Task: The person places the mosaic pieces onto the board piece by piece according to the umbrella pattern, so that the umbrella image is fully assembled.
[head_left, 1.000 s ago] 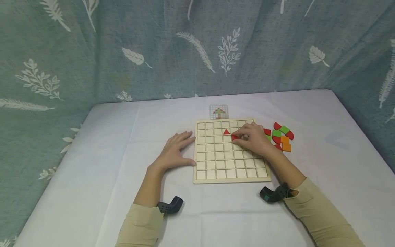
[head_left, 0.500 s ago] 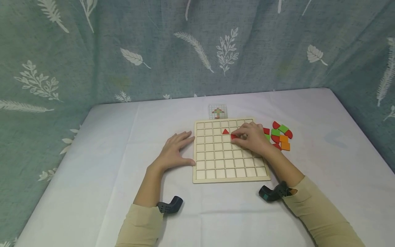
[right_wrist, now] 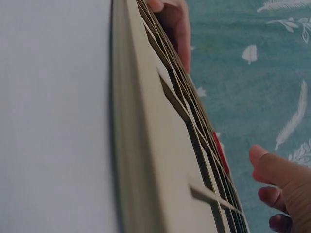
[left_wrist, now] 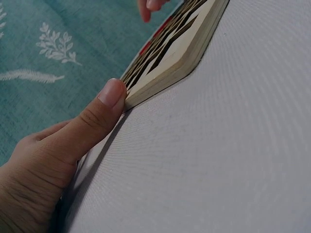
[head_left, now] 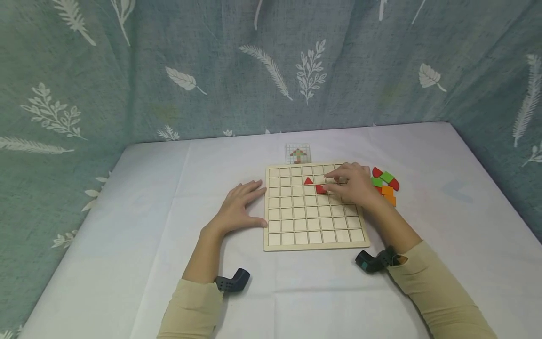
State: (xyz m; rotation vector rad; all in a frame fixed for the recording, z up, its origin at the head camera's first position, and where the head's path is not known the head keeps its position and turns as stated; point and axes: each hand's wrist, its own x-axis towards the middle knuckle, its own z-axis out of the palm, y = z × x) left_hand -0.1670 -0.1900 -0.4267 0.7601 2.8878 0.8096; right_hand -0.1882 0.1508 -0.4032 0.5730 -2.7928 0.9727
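Note:
A pale wooden grid board (head_left: 292, 239) lies on the table. On it sit a small red triangle (head_left: 308, 181) and, one row lower to the right, a red square (head_left: 320, 189). My right hand (head_left: 353, 186) is above the board's right side, its thumb and forefinger spread apart with nothing pinched; the thumb tip is close beside the red square. In the right wrist view these fingers stand off the board. My left hand (head_left: 239, 209) rests at the board's left edge with fingers and thumb extended. The thumb (left_wrist: 104, 104) touches the board's side in the left wrist view.
Loose red, green and orange pieces (head_left: 387, 190) lie right of the board, some hidden behind my right hand. A small card with a gridded picture (head_left: 298, 153) lies at the board's back edge. A leaf-patterned curtain (head_left: 190, 108) stands behind the white table (head_left: 317, 301).
My right thumb and forefinger have let go of the red square, which stays on the board. The right hand has drawn slightly right. My left hand has kept its place.

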